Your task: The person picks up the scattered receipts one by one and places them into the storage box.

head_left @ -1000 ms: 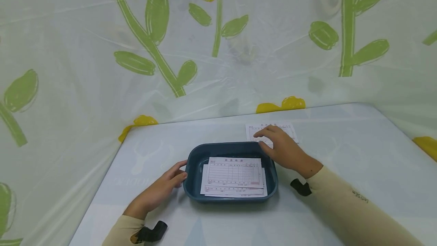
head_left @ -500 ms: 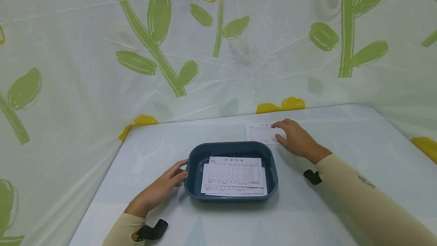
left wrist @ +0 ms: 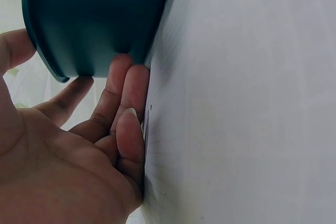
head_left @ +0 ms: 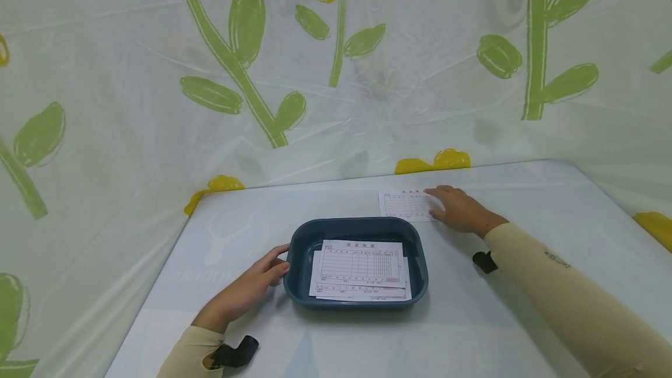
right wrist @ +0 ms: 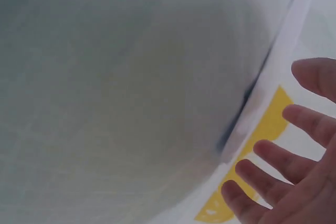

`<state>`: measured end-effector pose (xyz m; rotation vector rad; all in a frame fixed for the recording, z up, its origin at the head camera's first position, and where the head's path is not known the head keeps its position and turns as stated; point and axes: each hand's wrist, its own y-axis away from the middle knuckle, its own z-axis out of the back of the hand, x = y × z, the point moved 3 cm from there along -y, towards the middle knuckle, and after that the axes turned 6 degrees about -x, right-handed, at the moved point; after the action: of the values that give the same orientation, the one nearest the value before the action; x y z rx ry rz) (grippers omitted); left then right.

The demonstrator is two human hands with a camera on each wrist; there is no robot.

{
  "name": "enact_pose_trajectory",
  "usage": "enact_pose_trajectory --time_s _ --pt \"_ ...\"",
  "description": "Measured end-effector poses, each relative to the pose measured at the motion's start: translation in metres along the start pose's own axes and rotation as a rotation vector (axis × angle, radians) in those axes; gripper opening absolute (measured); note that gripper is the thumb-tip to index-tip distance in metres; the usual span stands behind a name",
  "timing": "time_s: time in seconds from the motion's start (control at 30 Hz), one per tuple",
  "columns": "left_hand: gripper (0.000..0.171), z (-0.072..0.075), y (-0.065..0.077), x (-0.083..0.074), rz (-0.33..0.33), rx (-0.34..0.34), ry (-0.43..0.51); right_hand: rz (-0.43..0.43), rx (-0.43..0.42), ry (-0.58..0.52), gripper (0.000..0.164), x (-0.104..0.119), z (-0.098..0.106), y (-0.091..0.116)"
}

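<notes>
A dark teal plastic tray (head_left: 357, 228) sits on the table with several printed receipt slips (head_left: 362, 264) stacked loosely inside. My left hand (head_left: 249, 287) rests at its left end. In the left wrist view, the fingertips of that hand (left wrist: 68, 150) touch the outer wall of the tray (left wrist: 94, 19), the thumb near its rim. Beyond the tray lies one more receipt slip (head_left: 401, 206) on the tabletop. My right hand (head_left: 462, 210) hovers at this slip's right end and covers part of it. In the right wrist view, the fingers of the right hand (right wrist: 299, 177) are spread and hold nothing.
A white cloth (head_left: 336, 343) covers the table. Its far edge meets a hanging curtain (head_left: 420, 104) printed with yellow flowers and green leaves. Both forearms wear beige sleeves with black wrist mounts (head_left: 236, 353).
My right hand has moved from above the tray's back right corner to the right, to the far end of the loose slip. The left hand and the tray stay put.
</notes>
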<state>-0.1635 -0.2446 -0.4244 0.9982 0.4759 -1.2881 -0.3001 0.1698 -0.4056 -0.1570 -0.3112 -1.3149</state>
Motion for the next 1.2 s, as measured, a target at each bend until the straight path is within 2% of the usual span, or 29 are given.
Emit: enact_pose_trajectory --time_s 0.33,0.6,0.9,1.2 --pt "0.053 0.0 0.0 -0.001 -0.005 -0.002 0.003 -0.008 0.087 0.062 0.065 -0.012 -0.009 -0.013" --pt "0.052 0.001 -0.001 0.0 -0.004 0.005 0.023 0.0 0.109 0.077 0.068 -0.01 -0.008 -0.015" --pt "0.052 0.001 -0.004 0.002 -0.039 0.011 0.041 -0.043 0.097 0.073 0.072 -0.01 -0.007 -0.016" --pt "0.052 0.0 -0.003 0.003 -0.043 0.007 0.035 -0.037 0.025 0.142 0.073 -0.006 -0.008 -0.02"
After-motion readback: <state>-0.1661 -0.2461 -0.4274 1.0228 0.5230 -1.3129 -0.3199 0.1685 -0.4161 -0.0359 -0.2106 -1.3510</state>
